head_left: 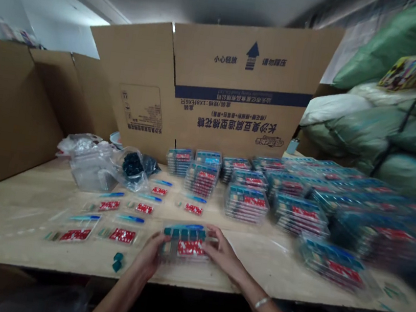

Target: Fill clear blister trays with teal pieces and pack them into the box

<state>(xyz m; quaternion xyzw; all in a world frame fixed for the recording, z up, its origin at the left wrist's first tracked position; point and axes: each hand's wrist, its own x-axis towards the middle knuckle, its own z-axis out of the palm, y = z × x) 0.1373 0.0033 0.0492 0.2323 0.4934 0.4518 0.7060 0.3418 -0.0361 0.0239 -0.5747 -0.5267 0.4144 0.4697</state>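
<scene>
Near the table's front edge, a clear plastic tray (174, 248) is gripped from both sides. It holds a row of dark teal blocks, a blue pen-like stick and a red patterned packet (191, 247). My left hand (151, 254) closes on its left end, and my right hand (223, 253) closes on its right end, with the thumb over the red packet. Left of my left hand lie two loose teal pieces (117, 262). Beyond them, several clear trays (119, 234), each with a blue stick and a red packet, are spread over the table.
Stacks of filled clear trays (248, 203) cover the table's right side and back. An open bag of dark teal pieces (133, 166) sits beside a pile of clear plastic (94, 166) at the back left. A large cardboard box (233, 87) stands behind; green sacks (363, 126) are piled right.
</scene>
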